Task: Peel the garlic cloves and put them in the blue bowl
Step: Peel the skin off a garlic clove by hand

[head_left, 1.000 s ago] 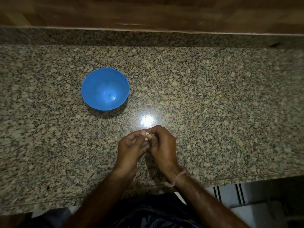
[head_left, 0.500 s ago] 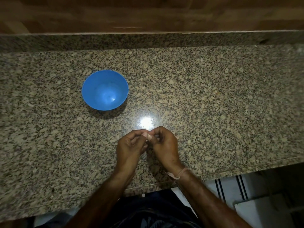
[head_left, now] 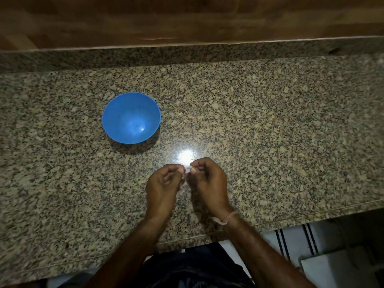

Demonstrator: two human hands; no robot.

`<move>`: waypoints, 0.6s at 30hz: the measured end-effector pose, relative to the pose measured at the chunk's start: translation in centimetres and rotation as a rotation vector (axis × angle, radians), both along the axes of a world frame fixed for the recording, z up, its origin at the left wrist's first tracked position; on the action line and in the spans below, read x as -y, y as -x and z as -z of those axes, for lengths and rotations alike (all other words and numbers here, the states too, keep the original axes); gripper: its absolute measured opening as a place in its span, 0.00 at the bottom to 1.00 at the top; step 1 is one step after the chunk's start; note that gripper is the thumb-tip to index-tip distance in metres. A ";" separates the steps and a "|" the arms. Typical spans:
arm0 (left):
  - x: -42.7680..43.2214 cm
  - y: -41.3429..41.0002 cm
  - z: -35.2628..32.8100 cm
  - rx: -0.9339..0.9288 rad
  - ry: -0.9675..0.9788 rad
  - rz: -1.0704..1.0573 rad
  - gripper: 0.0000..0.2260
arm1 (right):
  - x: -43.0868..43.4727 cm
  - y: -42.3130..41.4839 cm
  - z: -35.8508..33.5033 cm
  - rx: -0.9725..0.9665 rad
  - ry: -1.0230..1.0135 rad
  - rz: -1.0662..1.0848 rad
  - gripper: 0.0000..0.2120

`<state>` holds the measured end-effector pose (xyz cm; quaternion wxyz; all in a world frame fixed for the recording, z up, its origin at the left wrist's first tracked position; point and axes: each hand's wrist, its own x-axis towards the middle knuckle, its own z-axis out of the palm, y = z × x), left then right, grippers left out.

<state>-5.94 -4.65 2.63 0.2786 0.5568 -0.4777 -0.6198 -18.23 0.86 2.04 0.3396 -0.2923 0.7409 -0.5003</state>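
Head view: left hand (head_left: 162, 189) and right hand (head_left: 208, 182) pinch a garlic clove (head_left: 188, 168) between their fingertips, apart from the blue bowl (head_left: 116, 113).

Glossy speckled granite counter (head_left: 270, 121), smooth blue plastic bowl (head_left: 116, 113), wood-grain panel (head_left: 187, 17) behind.

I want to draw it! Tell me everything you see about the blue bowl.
The blue bowl is round and bright blue all over, smooth and shiny like plastic, with a small glint near its bottom. It stands upright on the speckled stone counter, its dark shadow on the near side. Inside are only a few tiny dark specks, no garlic. Only the counter touches it; the left hand and right hand, pinching a pale garlic clove, are well apart from it.
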 end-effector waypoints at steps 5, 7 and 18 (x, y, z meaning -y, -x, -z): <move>2.9 -0.2 2.0 0.371 0.572 0.312 0.06 | -0.7 2.5 1.9 0.055 -0.171 -0.048 0.06; 4.1 0.0 3.5 0.468 0.674 0.422 0.06 | -1.2 2.6 2.3 0.017 -0.227 -0.093 0.06; -1.7 -3.2 4.6 0.693 0.597 0.283 0.24 | -1.5 1.4 2.8 -0.302 -0.403 -0.233 0.12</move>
